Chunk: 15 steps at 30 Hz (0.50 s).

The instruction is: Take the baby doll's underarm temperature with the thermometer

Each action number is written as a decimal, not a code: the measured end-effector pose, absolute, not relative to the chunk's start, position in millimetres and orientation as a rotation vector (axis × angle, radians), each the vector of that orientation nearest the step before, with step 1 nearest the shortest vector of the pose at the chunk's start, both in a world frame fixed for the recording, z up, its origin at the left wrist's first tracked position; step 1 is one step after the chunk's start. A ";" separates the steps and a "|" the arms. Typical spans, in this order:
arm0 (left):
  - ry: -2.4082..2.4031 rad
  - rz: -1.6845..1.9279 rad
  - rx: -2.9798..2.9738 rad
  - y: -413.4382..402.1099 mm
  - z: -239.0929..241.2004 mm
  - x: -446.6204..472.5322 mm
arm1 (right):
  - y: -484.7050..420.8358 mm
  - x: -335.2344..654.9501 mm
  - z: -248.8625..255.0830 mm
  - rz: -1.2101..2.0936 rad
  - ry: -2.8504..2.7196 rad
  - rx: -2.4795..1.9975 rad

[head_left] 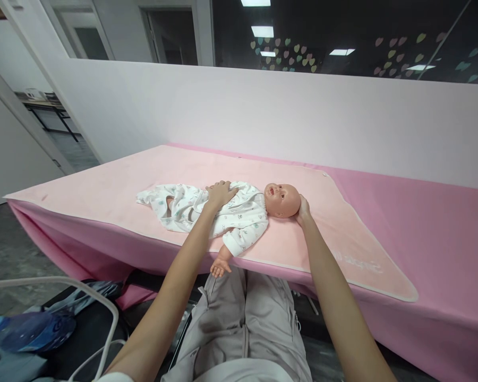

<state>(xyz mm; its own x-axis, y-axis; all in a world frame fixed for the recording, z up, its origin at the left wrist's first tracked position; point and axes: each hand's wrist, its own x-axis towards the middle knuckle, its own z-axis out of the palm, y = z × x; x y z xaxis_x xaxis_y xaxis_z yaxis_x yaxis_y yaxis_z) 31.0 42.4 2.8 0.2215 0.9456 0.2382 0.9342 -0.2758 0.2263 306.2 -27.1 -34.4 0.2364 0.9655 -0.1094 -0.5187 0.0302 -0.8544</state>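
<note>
A baby doll (282, 200) lies on its back across a pale pink mat (119, 183), its head to the right and legs to the left. It wears white printed clothes (245, 217). One doll arm hangs over the mat's near edge with its hand (220, 267) showing. My left hand (222, 193) rests flat on the doll's belly, fingers stretched out. Cupped against the top and back of the doll's head is my right hand (303, 208); its fingers are partly hidden behind the head.
A darker pink sheet (442, 228) covers the table and hangs over its front. Behind it stands a white wall (282, 116) below dark glass. At lower left, a plastic bottle (32, 330) lies on a black chair beside a pale curved cable (103, 302).
</note>
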 end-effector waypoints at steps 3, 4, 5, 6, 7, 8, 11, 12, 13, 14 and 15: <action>1.878 0.502 2.421 41.3 4.0 31.5 | -26.9 306.1 -34.7 1.257 -0.624 -0.924; 1.883 0.499 2.421 41.0 4.3 31.6 | -26.9 306.2 -34.9 1.249 -0.622 -0.924; 1.887 0.497 2.423 40.8 4.5 31.7 | -26.8 306.3 -35.0 1.241 -0.617 -0.928; 1.888 0.496 2.426 40.7 4.6 31.7 | -26.7 306.4 -35.2 1.235 -0.612 -0.934; 1.887 0.496 2.427 40.6 4.5 31.6 | -26.6 306.7 -35.5 1.234 -0.610 -0.940; 1.885 0.499 2.429 40.7 4.3 31.5 | -26.5 307.0 -35.8 1.235 -0.609 -0.943; 1.877 0.515 2.428 41.5 3.3 31.2 | -26.1 307.8 -36.5 1.239 -0.614 -0.943; 1.876 0.521 2.427 41.9 2.9 31.1 | -26.0 308.0 -36.7 1.241 -0.615 -0.943; 1.875 0.527 2.428 42.1 2.6 31.1 | -25.9 308.1 -36.8 1.242 -0.617 -0.941; 1.872 0.532 2.429 42.3 2.4 31.0 | -25.8 308.1 -36.8 1.244 -0.621 -0.937; 1.870 0.535 2.431 42.4 2.3 30.9 | -25.7 308.0 -36.8 1.246 -0.623 -0.932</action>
